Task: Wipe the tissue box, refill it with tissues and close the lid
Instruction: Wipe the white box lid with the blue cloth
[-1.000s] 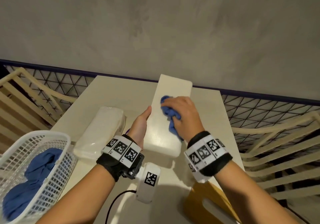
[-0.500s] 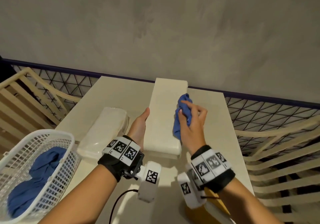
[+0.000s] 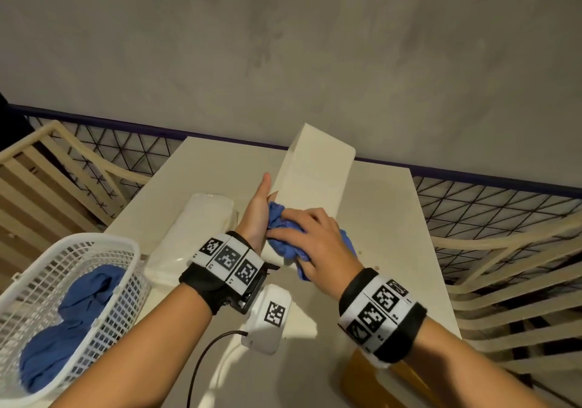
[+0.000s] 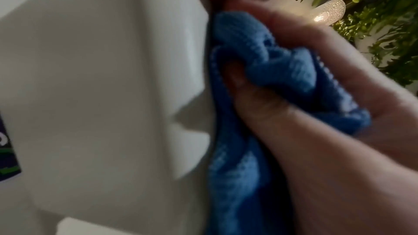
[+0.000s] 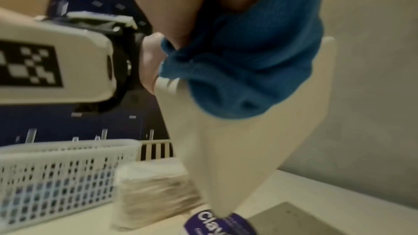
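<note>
The long cream tissue box [image 3: 315,180] sits mid-table, tilted, its far end raised toward the wall. My left hand [image 3: 256,209] holds its left side with the thumb pointing up the edge; its fingers are hidden behind the box. My right hand [image 3: 315,240] grips a crumpled blue cloth [image 3: 280,221] and presses it on the box's near end, right beside the left palm. The right wrist view shows the cloth [image 5: 244,69] bunched against the box [image 5: 237,149]. A wrapped pack of tissues [image 3: 195,231] lies left of the box.
A white mesh basket [image 3: 19,284] holding more blue cloths stands at the table's front left. A yellow-brown piece [image 3: 362,379] sits at the front right under my right forearm. Slatted cream frames flank the table [image 3: 393,218]. A grey wall is close behind.
My right hand has dragged the cloth from the box's right edge back to its near end, next to the left hand. The box now sits more tilted.
</note>
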Available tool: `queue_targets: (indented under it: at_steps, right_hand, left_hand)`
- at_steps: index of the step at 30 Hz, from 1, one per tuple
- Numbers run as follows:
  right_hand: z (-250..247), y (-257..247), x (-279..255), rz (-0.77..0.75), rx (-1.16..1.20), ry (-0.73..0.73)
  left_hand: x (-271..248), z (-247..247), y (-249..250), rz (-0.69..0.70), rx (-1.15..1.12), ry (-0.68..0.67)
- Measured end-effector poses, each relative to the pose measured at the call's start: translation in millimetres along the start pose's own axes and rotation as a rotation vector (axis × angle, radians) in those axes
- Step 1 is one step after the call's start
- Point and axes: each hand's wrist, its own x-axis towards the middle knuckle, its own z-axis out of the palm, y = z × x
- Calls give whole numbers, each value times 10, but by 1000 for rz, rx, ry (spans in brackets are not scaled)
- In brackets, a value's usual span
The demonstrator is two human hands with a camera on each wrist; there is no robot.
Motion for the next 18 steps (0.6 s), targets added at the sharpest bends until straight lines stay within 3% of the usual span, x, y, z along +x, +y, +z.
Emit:
queue_targets:
  at_steps: [2, 3, 7, 11, 13, 18]
  right_hand:
    - [-97, 102, 77, -112, 35, -48]
    - [-163, 225, 169, -87, 77, -13]
    - [-265, 485, 313, 201, 166, 258]
    - [-38, 136, 17, 46, 125, 82]
    - [-108, 243, 85, 26, 128, 46]
    - [-204, 641, 398, 356, 115, 276]
  left_hand:
    - [8, -4, -36, 19, 10, 26]
    - [-5, 14, -53, 29, 34, 31]
    - [-134, 109, -78, 0, 108, -14]
    - [-104, 121, -47, 46, 138, -20]
    - [-123, 125, -51, 76, 157, -28]
    - [-84, 113, -77, 16, 279, 2]
